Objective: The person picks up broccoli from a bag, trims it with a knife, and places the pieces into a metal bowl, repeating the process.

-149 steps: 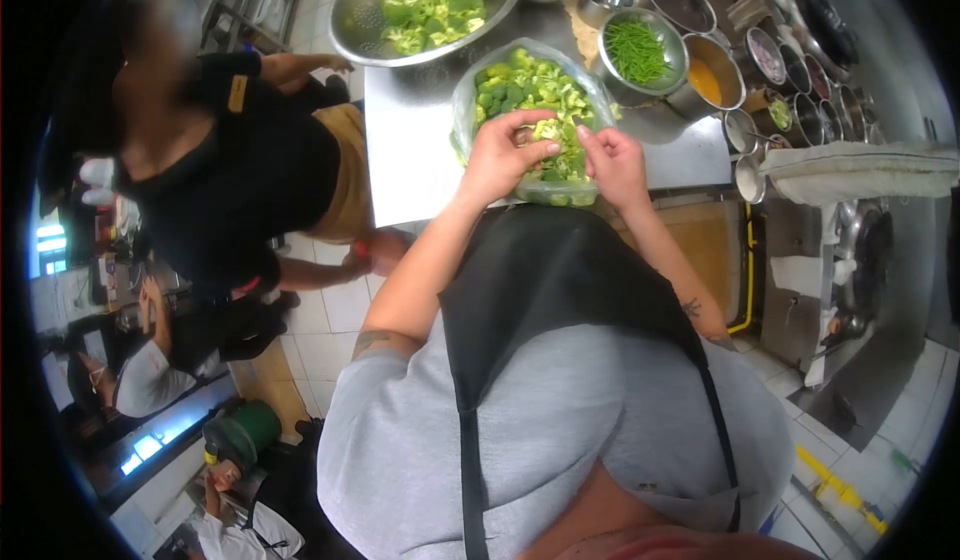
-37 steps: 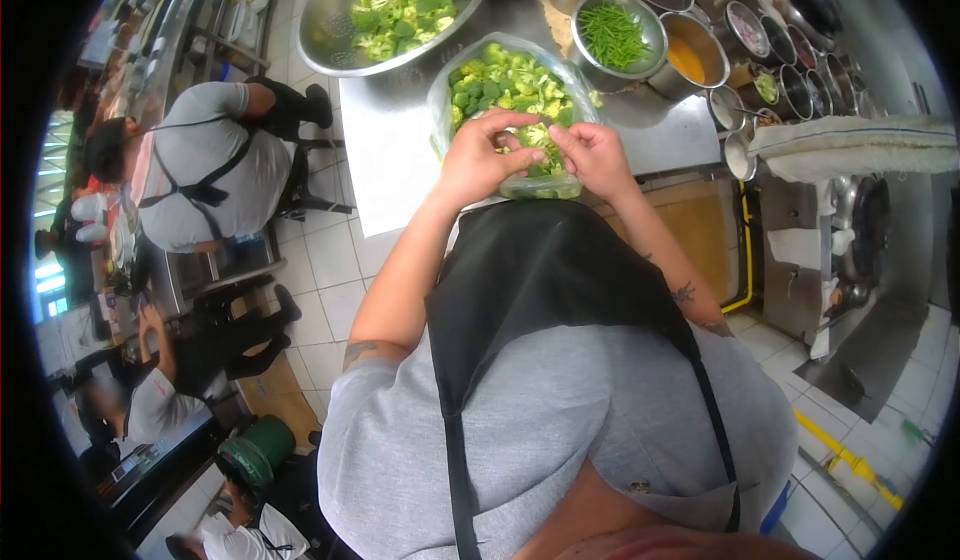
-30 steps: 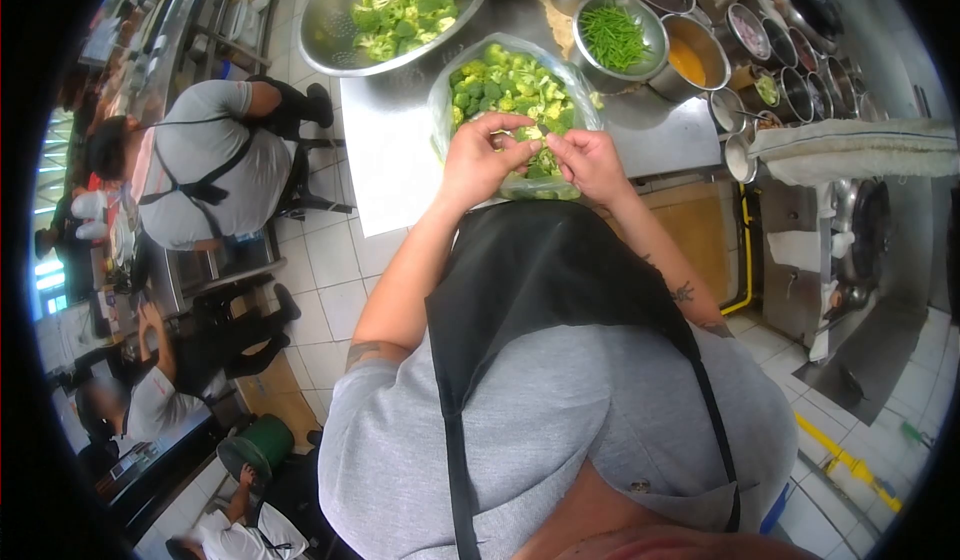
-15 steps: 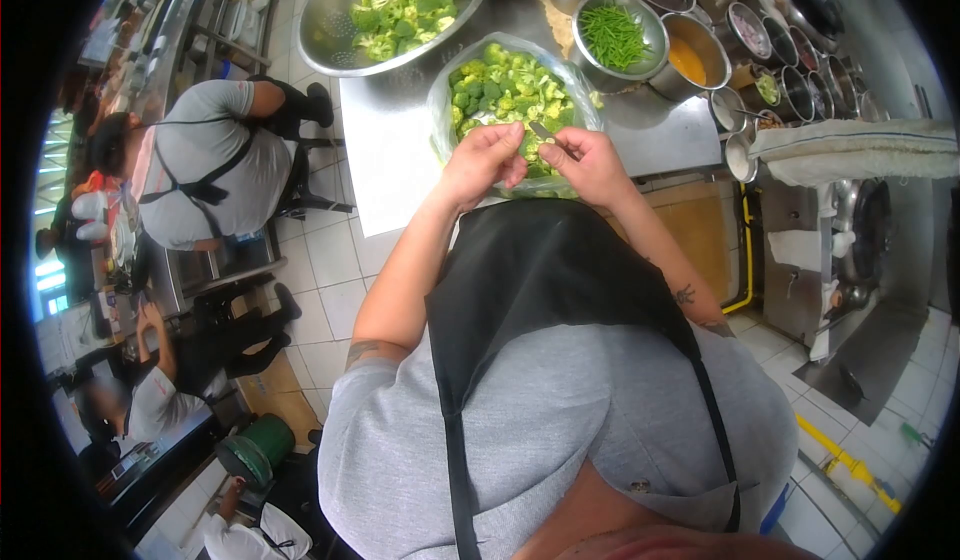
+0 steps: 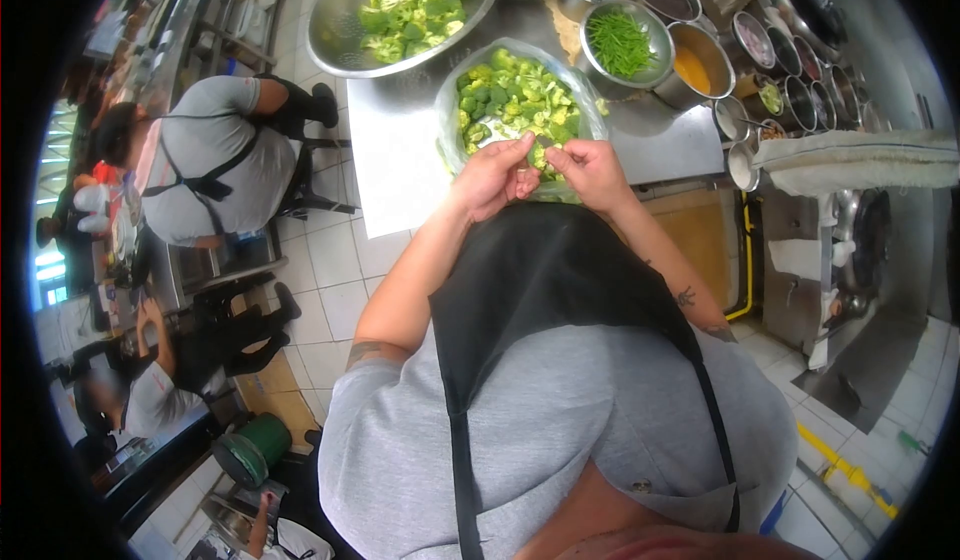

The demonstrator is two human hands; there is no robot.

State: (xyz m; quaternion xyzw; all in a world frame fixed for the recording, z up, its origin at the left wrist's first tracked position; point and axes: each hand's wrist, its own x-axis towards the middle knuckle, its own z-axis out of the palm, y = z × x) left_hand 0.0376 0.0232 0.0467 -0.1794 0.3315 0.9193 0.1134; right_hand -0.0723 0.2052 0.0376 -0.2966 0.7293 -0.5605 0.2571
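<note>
A clear plastic bag (image 5: 447,110) full of green broccoli florets (image 5: 510,95) stands open on the steel counter (image 5: 395,150). My left hand (image 5: 488,173) and my right hand (image 5: 588,171) meet at the bag's near rim. Both pinch a small broccoli piece (image 5: 540,153) between their fingertips. Whether a small blade is also in my right hand is too fine to tell.
A large steel colander (image 5: 335,35) of broccoli sits at the back left. A bowl of green beans (image 5: 620,40) and several sauce pots (image 5: 700,60) stand to the right. A folded towel (image 5: 860,160) lies at far right. A person in a grey shirt (image 5: 200,170) crouches left of the counter.
My hands drew back from over the florets to the bag's near rim and came together on one piece. The person in black from five seconds ago is gone; a grey-shirted person crouches there.
</note>
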